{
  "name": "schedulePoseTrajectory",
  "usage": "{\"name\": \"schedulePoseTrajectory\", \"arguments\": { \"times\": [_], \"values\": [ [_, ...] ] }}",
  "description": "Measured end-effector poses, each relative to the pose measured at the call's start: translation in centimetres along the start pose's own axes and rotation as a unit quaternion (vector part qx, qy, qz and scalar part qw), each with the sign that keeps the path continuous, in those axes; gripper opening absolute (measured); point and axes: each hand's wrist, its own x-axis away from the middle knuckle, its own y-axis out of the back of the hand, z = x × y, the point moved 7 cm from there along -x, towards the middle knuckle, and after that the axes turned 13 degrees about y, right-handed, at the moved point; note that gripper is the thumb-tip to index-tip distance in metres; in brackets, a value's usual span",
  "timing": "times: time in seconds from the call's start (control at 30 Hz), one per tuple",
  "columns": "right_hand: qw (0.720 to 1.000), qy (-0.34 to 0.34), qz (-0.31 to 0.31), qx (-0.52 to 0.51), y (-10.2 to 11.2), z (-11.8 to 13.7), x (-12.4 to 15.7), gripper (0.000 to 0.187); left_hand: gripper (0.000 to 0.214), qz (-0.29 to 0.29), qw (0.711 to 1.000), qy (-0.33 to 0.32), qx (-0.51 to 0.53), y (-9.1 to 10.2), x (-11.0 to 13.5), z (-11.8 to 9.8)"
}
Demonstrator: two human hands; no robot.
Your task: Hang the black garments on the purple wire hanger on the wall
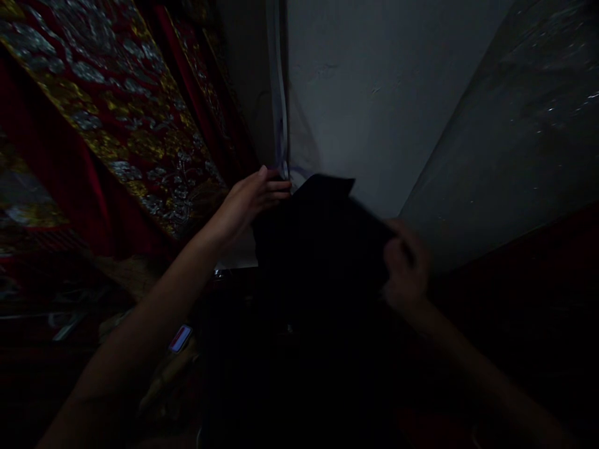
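Observation:
The scene is very dim. My left hand [255, 196] reaches up and grips the upper left edge of a black garment [318, 237] held in front of a pale wall. My right hand [406, 265] is closed on the garment's right side, partly blurred. The cloth hangs down between both hands into darkness, and its lower part cannot be made out.
A red cloth with gold and silver embroidery [116, 106] hangs at the left. A clear plastic sheet [515, 137] slants at the right. A thin pale strip [279, 93] runs down the wall [374, 87]. A small red and white label [180, 338] lies low left.

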Motion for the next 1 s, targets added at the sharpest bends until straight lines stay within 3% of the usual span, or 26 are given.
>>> {"name": "schedulePoseTrajectory", "arguments": {
  "times": [0.03, 0.1, 0.13, 0.17, 0.2, 0.27, 0.33, 0.43, 0.53, 0.6, 0.67, 0.83, 0.9, 1.0],
  "values": [
    [0.985, 0.022, 0.170, 0.006, -2.6, 1.4, 1.2, 0.040, 0.062, 0.036, 0.998, 0.035, 0.025, -0.7, 0.6, 0.4],
    [0.894, 0.012, 0.447, 0.003, -6.1, 3.6, 4.2, 0.038, 0.055, 0.102, 0.989, 0.100, 0.042, -1.9, 2.1, 1.3],
    [0.846, -0.016, 0.533, 0.000, -6.9, 4.4, 5.5, 0.038, 0.050, 0.140, 0.981, 0.133, 0.029, -2.4, 2.9, 1.9],
    [0.816, -0.047, 0.577, 0.003, -7.1, 5.0, 6.0, 0.037, 0.046, 0.177, 0.971, 0.163, 0.000, -2.6, 3.7, 2.6],
    [0.802, -0.074, 0.592, 0.009, -7.0, 5.4, 6.1, 0.038, 0.043, 0.198, 0.961, 0.186, -0.045, -2.4, 4.3, 3.3],
    [0.814, -0.101, 0.571, 0.025, -6.6, 5.5, 5.4, 0.039, 0.040, 0.171, 0.952, 0.193, -0.164, -0.7, 4.2, 4.2],
    [0.830, -0.110, 0.546, 0.034, -6.4, 4.9, 4.9, 0.040, 0.043, 0.070, 0.946, 0.151, -0.277, 2.2, 2.8, 3.8],
    [0.820, -0.126, 0.557, 0.040, -6.7, 3.0, 5.6, 0.044, 0.042, -0.077, 0.924, 0.077, -0.367, 6.0, 0.1, 1.9],
    [0.802, -0.142, 0.578, 0.037, -7.2, 1.2, 6.9, 0.046, 0.028, -0.148, 0.909, 0.029, -0.390, 7.9, -1.7, 0.6],
    [0.801, -0.151, 0.579, 0.028, -7.1, 0.3, 7.6, 0.047, 0.026, -0.132, 0.906, 0.014, -0.402, 8.0, -1.9, 0.4],
    [0.802, -0.160, 0.575, 0.022, -6.8, -0.3, 8.0, 0.047, 0.027, -0.069, 0.909, 0.016, -0.411, 7.7, -1.4, 0.7],
    [0.790, -0.196, 0.581, 0.012, -6.0, -1.5, 9.2, 0.047, 0.035, 0.196, 0.898, 0.094, -0.383, 6.8, 1.4, 1.7],
    [0.783, -0.206, 0.587, 0.008, -6.2, -1.8, 9.6, 0.045, 0.035, 0.181, 0.909, 0.113, -0.358, 7.2, 1.0, 1.1],
    [0.777, -0.208, 0.593, -0.015, -7.0, -2.0, 9.9, 0.045, 0.030, 0.034, 0.956, 0.105, -0.272, 8.2, -2.3, -0.3]
  ]
}}
